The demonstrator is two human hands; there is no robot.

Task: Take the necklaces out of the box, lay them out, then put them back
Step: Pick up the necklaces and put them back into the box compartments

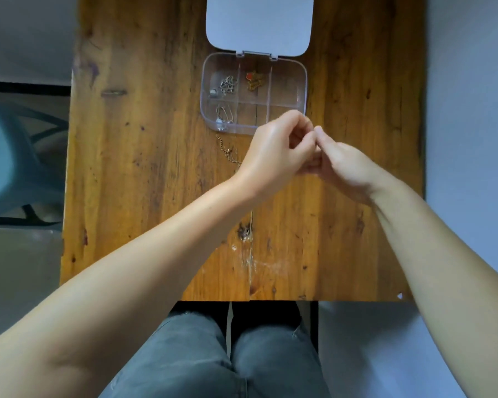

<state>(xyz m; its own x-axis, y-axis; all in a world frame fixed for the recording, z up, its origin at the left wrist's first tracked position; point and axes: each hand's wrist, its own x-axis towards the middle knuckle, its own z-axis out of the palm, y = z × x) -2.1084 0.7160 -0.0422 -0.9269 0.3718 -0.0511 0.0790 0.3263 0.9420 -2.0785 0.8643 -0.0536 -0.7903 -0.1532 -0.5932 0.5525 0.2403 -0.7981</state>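
A clear plastic compartment box (302, 90) lies open on the wooden table, its white lid (259, 24) folded back. A silver necklace (226, 85) fills the back left cell, a gold and red one (255, 80) the back middle cell, and another silver one (223, 117) the front left cell. A thin gold chain (227, 150) lies on the table in front of the box and runs under my left hand (276, 152). My right hand (342, 165) meets the left one just before the box's front right corner. Both pinch fingertips together there; what they hold is hidden.
The wooden table (156, 168) is narrow, with its near edge above my knees in grey jeans (213, 354). A blue-grey chair (9, 156) stands off the left side. The floor shows past the right edge.
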